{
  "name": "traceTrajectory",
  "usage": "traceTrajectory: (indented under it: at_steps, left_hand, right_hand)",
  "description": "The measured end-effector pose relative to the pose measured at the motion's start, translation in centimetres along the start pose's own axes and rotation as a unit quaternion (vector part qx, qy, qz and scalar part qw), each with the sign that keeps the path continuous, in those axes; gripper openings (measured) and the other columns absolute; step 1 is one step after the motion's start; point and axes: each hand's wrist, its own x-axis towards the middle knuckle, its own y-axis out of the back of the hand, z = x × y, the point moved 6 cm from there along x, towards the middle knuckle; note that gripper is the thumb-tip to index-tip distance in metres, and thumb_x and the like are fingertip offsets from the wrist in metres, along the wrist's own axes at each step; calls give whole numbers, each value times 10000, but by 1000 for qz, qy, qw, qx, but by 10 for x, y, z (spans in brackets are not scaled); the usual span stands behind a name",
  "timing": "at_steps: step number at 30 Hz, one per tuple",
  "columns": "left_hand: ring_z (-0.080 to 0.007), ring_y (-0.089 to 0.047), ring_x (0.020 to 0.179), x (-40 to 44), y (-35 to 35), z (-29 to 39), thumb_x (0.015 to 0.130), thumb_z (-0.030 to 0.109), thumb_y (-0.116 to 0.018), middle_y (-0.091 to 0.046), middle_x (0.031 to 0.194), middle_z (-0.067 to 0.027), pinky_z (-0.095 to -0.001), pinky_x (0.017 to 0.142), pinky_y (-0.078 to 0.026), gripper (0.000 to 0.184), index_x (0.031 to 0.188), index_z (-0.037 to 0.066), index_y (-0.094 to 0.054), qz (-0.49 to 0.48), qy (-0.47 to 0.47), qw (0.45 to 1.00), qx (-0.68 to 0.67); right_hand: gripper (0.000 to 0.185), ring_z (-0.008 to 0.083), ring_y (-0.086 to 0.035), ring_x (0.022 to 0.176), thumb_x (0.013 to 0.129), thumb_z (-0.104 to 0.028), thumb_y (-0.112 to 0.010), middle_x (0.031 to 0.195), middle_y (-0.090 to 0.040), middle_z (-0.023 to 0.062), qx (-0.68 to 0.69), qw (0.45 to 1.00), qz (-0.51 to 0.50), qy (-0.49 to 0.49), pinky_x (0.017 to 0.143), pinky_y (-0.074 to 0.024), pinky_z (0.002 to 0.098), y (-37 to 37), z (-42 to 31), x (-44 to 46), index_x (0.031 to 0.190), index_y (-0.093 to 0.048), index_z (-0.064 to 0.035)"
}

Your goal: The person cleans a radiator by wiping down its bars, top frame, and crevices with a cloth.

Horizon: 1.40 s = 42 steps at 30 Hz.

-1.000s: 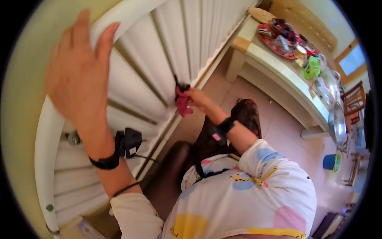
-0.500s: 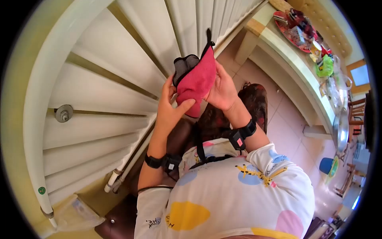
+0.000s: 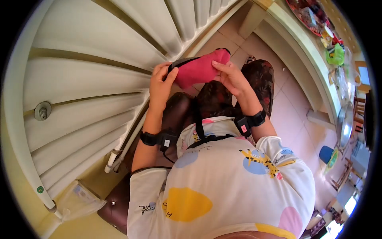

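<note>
A pink and grey cloth (image 3: 199, 71) with a black edge is stretched between my two hands above my lap. My left hand (image 3: 161, 81) grips its left end, thumb on the pink side, fingers behind near the grey part. At the right end, my right hand (image 3: 230, 77) pinches the cloth with the thumb on top; some of its fingers are hidden underneath. Part of the grey side shows along the upper left edge.
A white radiator (image 3: 87, 79) stands close on the left. To the right is a long pale table (image 3: 294, 44) bearing a red tray (image 3: 296, 12), a green plastic bag (image 3: 336, 54) and a metal basin (image 3: 345, 123). A blue bucket (image 3: 326, 153) sits on the tiled floor.
The cloth has turned from hanging upright with its loop on top to lying sideways between my hands. My right hand has shifted its thumb onto the pink face. The view has moved slightly.
</note>
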Motion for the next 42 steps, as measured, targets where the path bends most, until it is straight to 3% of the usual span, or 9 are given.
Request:
traceTrajectory:
  at_steps: [10,14,22,26,29,31,33,36,42]
  left_hand:
    - [-108,-452,733,8,18,-18,913,263,-566,-535,782,-44,-286,678,-432,275,892,-7,-519,24,60,997,-28]
    - [-101,-457,614,-3,-12,-2,879,238,-610,-528,655,-53,-287,571,-430,242,887,14,-518,-82,123,989,-17]
    - [-230,-607,741,-16,1,145,778,253,-692,-649,898,-57,-320,628,-488,217,931,108,-639,-3,-283,887,366]
    - [-340,-555,1049,-61,87,252,876,183,-566,-589,1121,-176,-423,876,-458,261,1080,25,-605,173,-456,769,414]
    - [-305,-574,1016,-67,117,299,927,167,-503,-584,1141,-201,-392,908,-427,278,1101,-29,-593,359,-497,624,485]
    - [-280,-579,1008,-51,127,310,919,188,-529,-596,1138,-166,-371,872,-438,279,1122,11,-600,358,-486,594,532]
    - [-255,-584,999,-33,127,310,910,209,-555,-608,1134,-130,-350,835,-450,286,1142,50,-607,349,-467,567,582]
    - [-203,-596,935,-13,123,297,851,365,-621,-643,1052,-26,-306,777,-428,310,1056,135,-660,355,-420,523,652]
    - [-161,-607,737,-4,123,296,812,372,-667,-674,858,51,-316,713,-419,239,981,206,-698,438,-432,492,616]
  right_hand:
    - [496,135,-543,1005,871,-265,-622,1167,-560,78,-235,927,256,143,849,-444,285,59,4,10,1285,-449,-53]
    - [576,132,-534,1032,856,-249,-648,1162,-548,74,-417,894,6,162,878,-432,274,-18,6,-11,1336,-400,-49]
    - [419,137,-580,986,932,-350,-528,1074,-621,65,-107,986,23,-125,853,-456,270,-49,27,-11,1178,-553,-12]
    - [443,168,-567,1043,949,-365,-481,1157,-592,70,7,987,53,152,899,-434,299,-108,-76,3,1226,-509,-20]
    - [450,220,-505,1147,954,-322,-455,1248,-527,111,-421,760,98,485,996,-358,356,-140,-132,11,1286,-455,-19]
    - [410,298,-435,1222,911,-223,-508,1334,-437,173,-273,805,-28,526,1025,-318,411,-208,-156,20,1267,-469,-23]
    - [361,345,-349,1287,917,-201,-485,1403,-341,208,-366,636,-5,679,1044,-284,415,-245,-154,19,1242,-504,-43]
    - [336,455,-236,1322,869,-153,-556,1458,-230,235,-492,506,67,705,1076,-224,451,-239,-107,38,1180,-547,-27]
    - [429,504,-247,1290,728,-3,-607,1422,-242,280,-501,588,139,619,1046,-255,527,-128,-8,86,1144,-506,-30]
